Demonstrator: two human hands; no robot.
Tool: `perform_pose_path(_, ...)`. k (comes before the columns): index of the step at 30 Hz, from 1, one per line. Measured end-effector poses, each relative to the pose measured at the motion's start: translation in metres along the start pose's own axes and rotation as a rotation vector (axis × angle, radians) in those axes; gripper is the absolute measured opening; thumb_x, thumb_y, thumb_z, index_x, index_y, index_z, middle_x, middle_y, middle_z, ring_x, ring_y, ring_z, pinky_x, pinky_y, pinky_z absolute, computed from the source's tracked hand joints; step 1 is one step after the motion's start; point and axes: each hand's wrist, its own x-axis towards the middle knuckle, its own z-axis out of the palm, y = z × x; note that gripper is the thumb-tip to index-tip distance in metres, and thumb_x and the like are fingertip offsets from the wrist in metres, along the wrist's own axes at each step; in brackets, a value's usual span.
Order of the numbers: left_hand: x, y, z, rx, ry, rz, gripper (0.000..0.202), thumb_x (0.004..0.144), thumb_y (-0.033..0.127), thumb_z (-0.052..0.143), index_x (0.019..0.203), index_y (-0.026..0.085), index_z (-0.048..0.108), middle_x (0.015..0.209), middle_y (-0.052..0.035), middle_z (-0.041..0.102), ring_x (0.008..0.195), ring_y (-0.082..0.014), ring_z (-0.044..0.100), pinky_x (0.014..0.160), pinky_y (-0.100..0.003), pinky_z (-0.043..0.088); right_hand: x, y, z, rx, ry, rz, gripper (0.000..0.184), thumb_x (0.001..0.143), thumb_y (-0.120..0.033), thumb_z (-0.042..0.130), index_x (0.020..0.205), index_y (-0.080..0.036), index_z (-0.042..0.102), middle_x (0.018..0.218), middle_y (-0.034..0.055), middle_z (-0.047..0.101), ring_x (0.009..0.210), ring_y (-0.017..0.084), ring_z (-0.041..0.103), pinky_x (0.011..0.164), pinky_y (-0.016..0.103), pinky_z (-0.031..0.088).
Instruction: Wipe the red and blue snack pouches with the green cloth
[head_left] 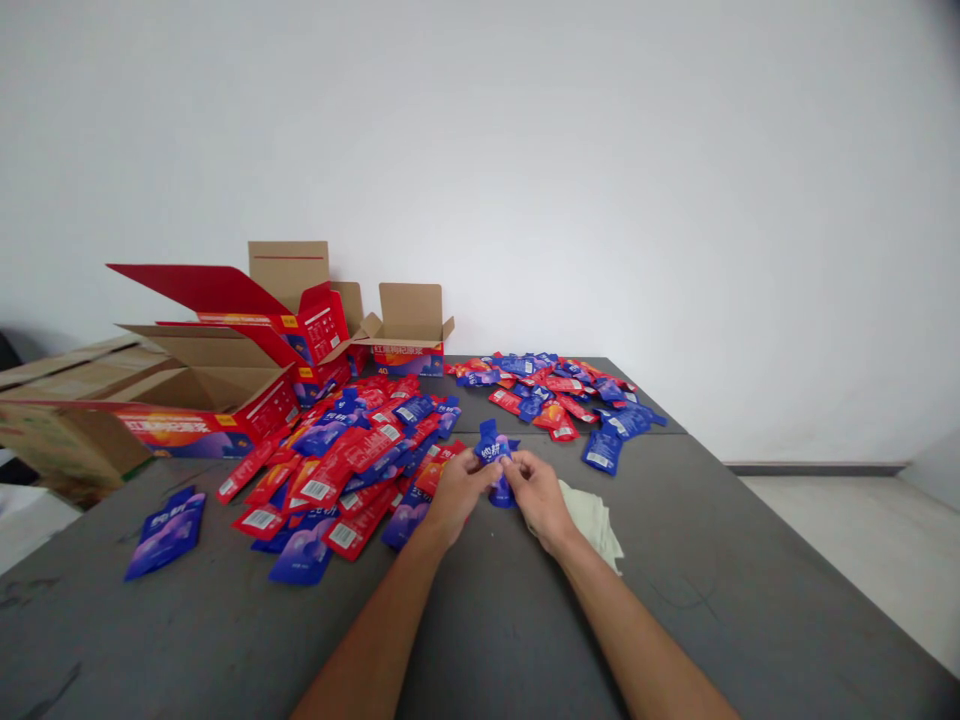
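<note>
Between my two hands, above the dark table, is a blue pouch with white lettering, its spout end pointing away from me. My left hand pinches its left side with thumb and fingers. From the right, my right hand is closed on the same pouch. A folded pale green cloth lies partly under my right wrist. To the left of my hands spreads a heap of red and blue pouches. One blue pouch lies apart at the far left.
Another pile of red and blue pouches lies at the far end of the table. Open red cartons stand on the left, with a smaller open carton near the wall. Brown cardboard boxes sit beyond the left edge.
</note>
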Motion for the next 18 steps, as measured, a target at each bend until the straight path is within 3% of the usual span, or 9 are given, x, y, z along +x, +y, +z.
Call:
perform_pose_path(8,0.002,-0.008,0.004,0.017,0.112,0.022,0.034,0.071,0.043,0.076,0.083,0.015,0.061,0.074,-0.0022,0.068,0.062,-0.0139,0.063,0.058,-0.026,0.052,0.003,0.012,0.003,-0.151,0.129,-0.057,0.037,0.087,-0.054,0.057,0.08,-0.019,0.062,0.069,0.0002,0.062,0.061,0.015,0.052,0.059,0.025,0.041)
perform_pose_path(13,0.003,-0.01,0.005,0.124,0.198,0.069,0.033,0.073,0.045,0.074,0.074,0.016,0.058,0.062,0.0001,0.063,0.052,-0.0111,0.056,0.05,-0.022,0.044,0.002,0.012,0.006,-0.246,0.164,-0.1,0.035,0.092,-0.052,0.05,0.081,-0.02,0.062,0.07,0.0004,0.063,0.065,0.017,0.054,0.063,0.026,0.042)
perform_pose_path(15,0.001,-0.009,0.005,0.131,0.185,0.029,0.033,0.075,0.047,0.071,0.073,0.016,0.06,0.061,-0.0008,0.063,0.051,-0.0114,0.056,0.049,-0.022,0.044,0.002,0.013,0.004,-0.261,0.193,-0.113,0.036,0.092,-0.053,0.049,0.082,-0.02,0.061,0.071,0.0008,0.063,0.066,0.017,0.055,0.065,0.027,0.043)
perform_pose_path(18,-0.001,-0.008,0.006,0.131,0.06,-0.043,0.03,0.073,0.043,0.072,0.073,0.015,0.062,0.062,-0.0016,0.064,0.052,-0.0123,0.057,0.051,-0.024,0.045,0.006,0.016,-0.003,-0.261,0.268,-0.112,0.039,0.092,-0.055,0.048,0.083,-0.02,0.061,0.073,0.0016,0.064,0.066,0.017,0.055,0.066,0.027,0.043)
